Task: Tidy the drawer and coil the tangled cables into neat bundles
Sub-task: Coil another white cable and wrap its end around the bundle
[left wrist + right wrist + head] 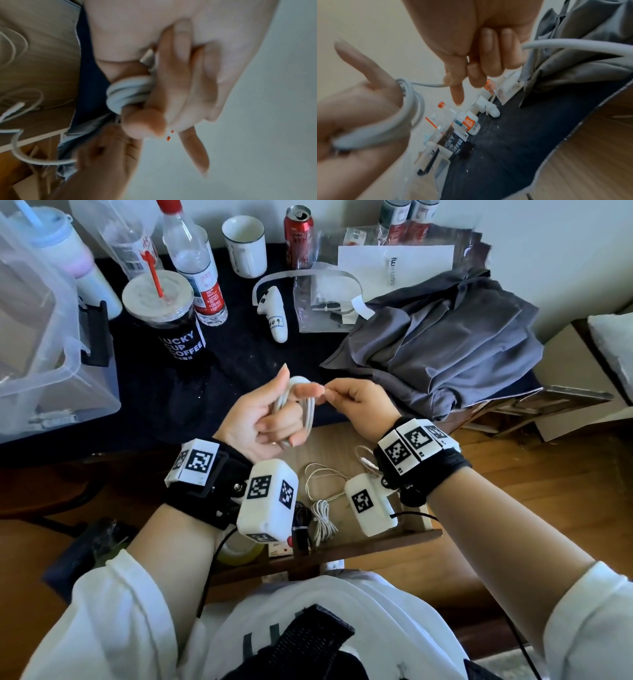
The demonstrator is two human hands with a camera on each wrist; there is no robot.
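Note:
A white cable (307, 409) is looped in several turns around the fingers of my left hand (274, 412), which grips the coil (126, 93) above the open wooden drawer (342, 446). My right hand (356, 402) pinches the cable's free end (429, 85) just right of the coil. The rest of that cable (573, 45) arcs away past my right fingers. In the drawer lie a thin tangled white cable (325, 474), a small white bundled cable (321, 518) and a black cable (301, 522).
On the dark tabletop stand a coffee cup with red straw (164, 313), water bottles (195, 261), a white mug (245, 244), a red can (298, 234) and a white controller (274, 309). Grey cloth (445, 344) lies at right, a clear plastic bin (41, 344) at left.

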